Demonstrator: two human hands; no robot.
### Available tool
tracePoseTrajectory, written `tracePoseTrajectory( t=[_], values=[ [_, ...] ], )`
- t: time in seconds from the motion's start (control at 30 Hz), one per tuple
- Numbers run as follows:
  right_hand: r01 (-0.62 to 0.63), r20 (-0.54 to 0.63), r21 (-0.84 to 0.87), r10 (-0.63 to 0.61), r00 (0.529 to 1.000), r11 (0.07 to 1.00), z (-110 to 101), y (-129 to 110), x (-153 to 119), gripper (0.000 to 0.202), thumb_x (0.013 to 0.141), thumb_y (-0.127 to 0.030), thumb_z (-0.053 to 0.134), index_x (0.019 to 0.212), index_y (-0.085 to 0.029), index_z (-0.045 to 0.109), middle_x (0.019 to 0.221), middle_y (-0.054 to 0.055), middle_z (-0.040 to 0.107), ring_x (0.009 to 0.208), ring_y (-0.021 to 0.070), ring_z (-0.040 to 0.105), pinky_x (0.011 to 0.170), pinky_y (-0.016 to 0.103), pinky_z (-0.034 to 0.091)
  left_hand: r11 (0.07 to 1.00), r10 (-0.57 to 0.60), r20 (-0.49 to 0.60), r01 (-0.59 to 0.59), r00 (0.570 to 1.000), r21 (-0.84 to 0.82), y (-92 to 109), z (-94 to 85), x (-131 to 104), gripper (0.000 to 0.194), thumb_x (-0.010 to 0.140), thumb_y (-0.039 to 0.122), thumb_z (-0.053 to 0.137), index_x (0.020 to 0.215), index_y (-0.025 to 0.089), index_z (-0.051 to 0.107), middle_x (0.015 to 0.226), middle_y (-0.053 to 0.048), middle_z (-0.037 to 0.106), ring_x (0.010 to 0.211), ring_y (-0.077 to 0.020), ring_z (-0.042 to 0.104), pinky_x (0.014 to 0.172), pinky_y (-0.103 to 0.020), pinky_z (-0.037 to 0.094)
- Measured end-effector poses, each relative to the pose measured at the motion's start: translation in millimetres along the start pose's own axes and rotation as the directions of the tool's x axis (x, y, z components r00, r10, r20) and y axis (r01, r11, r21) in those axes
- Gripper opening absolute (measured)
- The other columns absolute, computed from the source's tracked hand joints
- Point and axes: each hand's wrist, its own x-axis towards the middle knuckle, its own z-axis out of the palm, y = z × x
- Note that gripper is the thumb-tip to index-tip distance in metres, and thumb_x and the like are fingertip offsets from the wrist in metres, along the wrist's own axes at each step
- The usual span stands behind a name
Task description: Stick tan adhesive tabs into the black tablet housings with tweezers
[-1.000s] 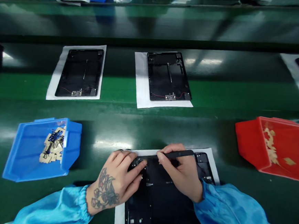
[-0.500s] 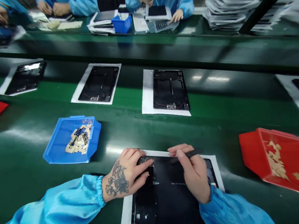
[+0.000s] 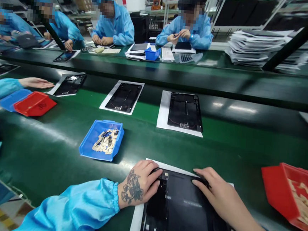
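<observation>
A black tablet housing (image 3: 186,210) lies on a white sheet (image 3: 134,228) at the front edge of the green bench. My left hand (image 3: 140,184), tattooed on its back, rests on the housing's upper left corner, thumb and fingers on its edge. Over the upper right part is my right hand (image 3: 217,188), its fingers closed round a dark, thin tool (image 3: 204,180), mostly covered by the hand. Left of my left hand stands a blue bin (image 3: 87,144) with small beige and black parts.
A red bin (image 3: 273,185) with beige pieces stands at the right. Beyond lie housings (image 3: 186,111) (image 3: 125,97) on white sheets. Red (image 3: 34,104) and blue (image 3: 12,99) bins stand left, near a person's hand (image 3: 36,82). People in blue sit across the bench.
The view has tilted up and turned left, showing more people. My right hand has turned flatter, its tool now lower against the housing's top edge. My left hand stays at the corner.
</observation>
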Motion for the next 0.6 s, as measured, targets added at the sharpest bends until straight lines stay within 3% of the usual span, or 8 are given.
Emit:
tracePoseTrajectory(
  t=[0.17,0.3,0.47,0.6],
  values=[
    [0.027,0.147,0.034,-0.032,0.989,0.999,-17,-2,11,0.018,0.095,-0.036,0.04,0.094,-0.025,0.053,0.098,0.002,0.055,0.077,0.0188,0.062,0.07,0.033,0.049,0.994,-0.032,-0.041,0.027,0.999,-0.108,-1,-0.4,-2,0.031,0.087,0.016,0.047,0.117,0.014,0.056,0.11,-0.012,0.058,0.1,-0.0239,0.053,0.084,-0.042,0.048],
    [0.018,0.2,0.098,-0.037,0.979,0.995,-24,-7,13,0.016,0.097,-0.029,0.038,0.086,-0.024,0.049,0.092,0.001,0.054,0.079,0.0164,0.06,0.071,0.03,0.047,0.979,0.05,-0.087,-0.066,0.995,-0.192,-1,-1.6,-4,0.039,0.086,0.009,0.046,0.124,0.014,0.051,0.113,-0.013,0.057,0.102,-0.0223,0.053,0.085,-0.04,0.048],
    [0.08,0.174,-0.131,-0.056,0.983,0.988,-23,-13,4,0.02,0.096,-0.018,0.028,0.086,-0.022,0.045,0.082,0.002,0.055,0.068,0.0184,0.059,0.061,0.031,0.045,0.951,0.156,-0.114,-0.181,0.981,-0.252,-4,-2.1,-3,0.039,0.084,0.006,0.044,0.122,0.011,0.052,0.112,-0.015,0.058,0.103,-0.0217,0.054,0.086,-0.037,0.05],
    [0.123,0.16,-0.258,-0.083,0.984,0.958,-38,-6,10,0.023,0.091,-0.01,0.028,0.091,-0.021,0.048,0.077,0.002,0.059,0.063,0.0187,0.06,0.057,0.031,0.044,0.922,0.258,-0.307,-0.328,0.916,-0.204,-10,8.6,-4,0.036,0.086,0.009,0.04,0.118,0.01,0.056,0.105,-0.015,0.062,0.097,-0.0201,0.058,0.079,-0.032,0.053]
  ],
)
